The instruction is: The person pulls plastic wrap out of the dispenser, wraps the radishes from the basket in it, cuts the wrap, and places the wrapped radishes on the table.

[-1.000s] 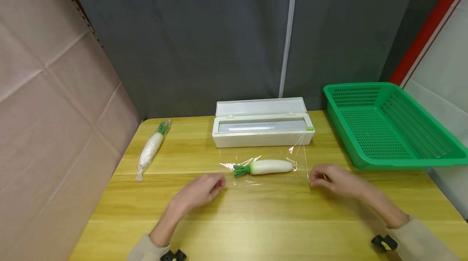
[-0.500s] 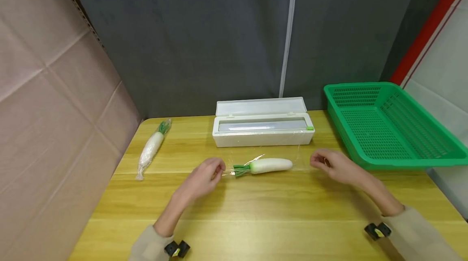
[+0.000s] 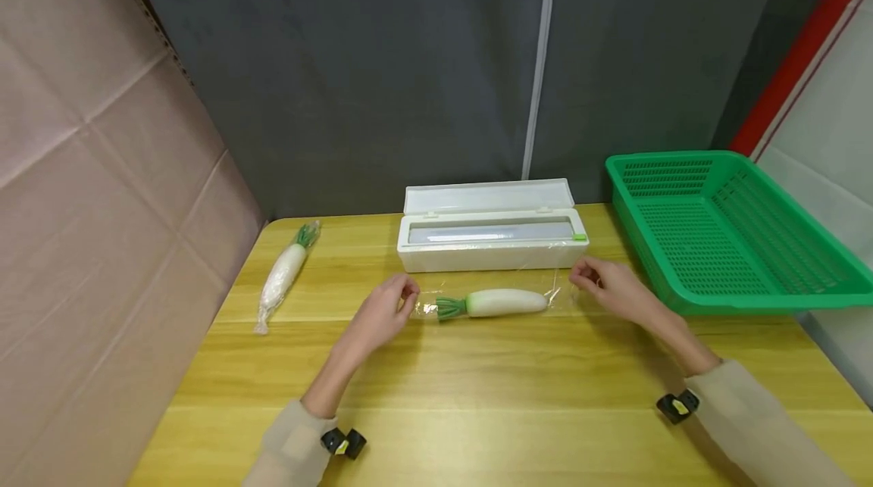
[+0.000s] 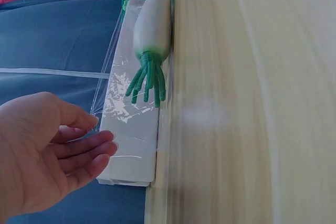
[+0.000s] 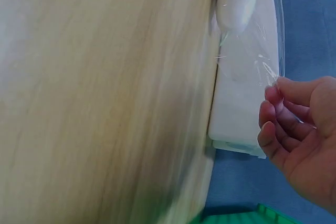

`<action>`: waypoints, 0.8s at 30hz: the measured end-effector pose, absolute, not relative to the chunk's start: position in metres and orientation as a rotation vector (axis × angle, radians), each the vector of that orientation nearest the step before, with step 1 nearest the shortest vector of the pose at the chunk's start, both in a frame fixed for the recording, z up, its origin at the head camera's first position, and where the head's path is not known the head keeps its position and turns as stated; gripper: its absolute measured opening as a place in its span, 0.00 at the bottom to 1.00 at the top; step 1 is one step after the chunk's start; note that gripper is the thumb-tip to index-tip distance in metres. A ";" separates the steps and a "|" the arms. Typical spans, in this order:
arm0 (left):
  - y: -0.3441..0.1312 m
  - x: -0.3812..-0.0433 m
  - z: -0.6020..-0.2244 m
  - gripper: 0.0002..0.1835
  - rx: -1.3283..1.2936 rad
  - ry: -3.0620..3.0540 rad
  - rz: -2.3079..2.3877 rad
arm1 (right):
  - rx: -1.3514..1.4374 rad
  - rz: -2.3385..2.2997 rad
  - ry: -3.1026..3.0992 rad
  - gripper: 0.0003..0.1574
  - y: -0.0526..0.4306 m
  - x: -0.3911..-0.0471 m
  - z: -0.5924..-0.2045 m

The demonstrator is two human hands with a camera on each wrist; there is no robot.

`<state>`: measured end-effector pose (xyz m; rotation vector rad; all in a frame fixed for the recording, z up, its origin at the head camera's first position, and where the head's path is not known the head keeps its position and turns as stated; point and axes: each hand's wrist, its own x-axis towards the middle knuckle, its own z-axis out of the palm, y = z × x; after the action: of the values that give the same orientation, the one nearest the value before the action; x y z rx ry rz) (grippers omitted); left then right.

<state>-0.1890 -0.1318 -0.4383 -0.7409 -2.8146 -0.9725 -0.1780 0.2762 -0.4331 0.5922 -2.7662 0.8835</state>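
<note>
A white radish (image 3: 508, 303) with green stalks lies across the table in front of the wrap box, inside clear plastic wrap (image 3: 426, 307). Left of the stalks, my left hand (image 3: 382, 311) pinches the wrap's edge between thumb and forefinger. Beyond the radish's tip, my right hand (image 3: 614, 290) pinches the opposite end, its thumb meeting the forefinger in the right wrist view. Film stretches from both hands along the radish, with glints over the stalks (image 4: 149, 77). The wrap box (image 3: 494, 257) stands just behind, lid up, a roll of film inside.
Another radish (image 3: 283, 275), wrapped in film with twisted ends, lies at the table's left. A green plastic basket (image 3: 771, 301) stands at the right, near my right hand. Behind the table (image 3: 477, 411) hangs a dark grey curtain (image 3: 355, 78).
Both hands have moved away from me toward the box, carrying the wrap's near edge up and over the radish. The radish has shifted slightly toward the box.
</note>
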 end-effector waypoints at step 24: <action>-0.122 -0.225 -0.460 0.03 -0.471 -2.729 -1.243 | 0.372 1.067 -2.865 0.06 0.271 -0.211 -0.462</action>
<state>-0.2253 -0.1225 -0.4598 -0.4710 -2.7294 -1.2431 -0.2110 0.2714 -0.4620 0.3718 -2.8649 1.0666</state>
